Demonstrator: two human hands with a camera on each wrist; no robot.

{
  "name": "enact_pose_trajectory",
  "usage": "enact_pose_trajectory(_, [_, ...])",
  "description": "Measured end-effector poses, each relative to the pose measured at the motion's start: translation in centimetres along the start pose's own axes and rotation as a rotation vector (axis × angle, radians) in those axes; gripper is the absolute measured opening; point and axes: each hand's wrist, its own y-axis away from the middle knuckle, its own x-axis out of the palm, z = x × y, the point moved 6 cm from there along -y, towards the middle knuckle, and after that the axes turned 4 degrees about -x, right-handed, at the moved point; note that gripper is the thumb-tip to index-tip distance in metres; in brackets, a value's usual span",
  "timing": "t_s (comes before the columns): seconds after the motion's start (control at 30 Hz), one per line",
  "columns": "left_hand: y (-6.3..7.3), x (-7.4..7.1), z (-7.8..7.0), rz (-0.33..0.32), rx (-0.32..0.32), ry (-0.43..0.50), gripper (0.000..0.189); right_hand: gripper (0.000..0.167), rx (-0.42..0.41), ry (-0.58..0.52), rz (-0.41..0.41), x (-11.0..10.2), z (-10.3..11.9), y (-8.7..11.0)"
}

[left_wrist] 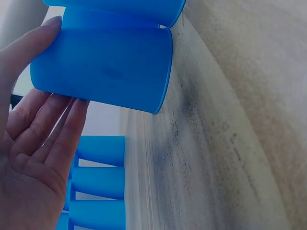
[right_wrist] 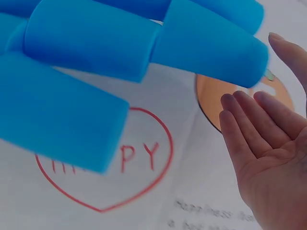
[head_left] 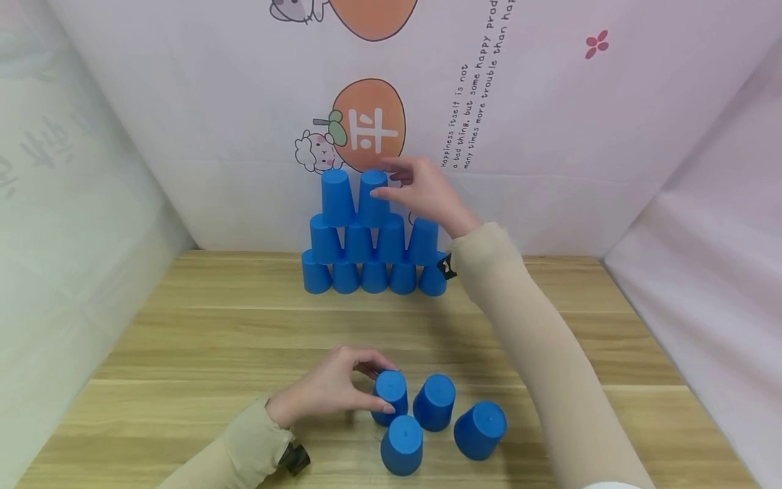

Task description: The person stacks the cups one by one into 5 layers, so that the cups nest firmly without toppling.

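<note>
My left hand [head_left: 324, 390] holds an upside-down blue cup [head_left: 391, 388] near the front of the table. In the left wrist view, thumb and fingers lie on either side of that cup's wall. My right hand [head_left: 430, 193] is up at the top of a cup pyramid, beside the right-hand cup [head_left: 374, 200] of its top row. Seen from the right wrist, the fingers [right_wrist: 249, 127] are spread and fairly straight, apart from that cup's base. Two cups form the top row, above two longer rows of inverted blue cups [head_left: 375, 275].
Around the held cup stand three more inverted blue cups: one in front [head_left: 402, 448], one to its right [head_left: 435, 404] and one farther right [head_left: 480, 432]. The pyramid stands near the back of the wooden table [head_left: 244, 326], before a printed white backdrop [head_left: 525, 122].
</note>
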Motion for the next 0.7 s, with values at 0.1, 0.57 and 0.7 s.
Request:
enact_pose_trajectory(0.1, [0.0, 0.0, 0.0, -0.001, -0.004, -0.002, 0.042, 0.069, -0.046, 0.02, -0.026, -1.1, 0.4, 1.3])
enact_pose_trajectory(0.57, [0.0, 0.1, -0.1, -0.007, -0.024, -0.02, 0.042, 0.057, -0.307, 0.177, 0.104, -2.1, 0.1, 12.6])
enact_pose_trajectory(0.7, [0.0, 0.2, -0.1, -0.009, -0.023, -0.025, 0.041, 0.057, -0.265, 0.144, 0.186, -0.6, -1.4, 16.3])
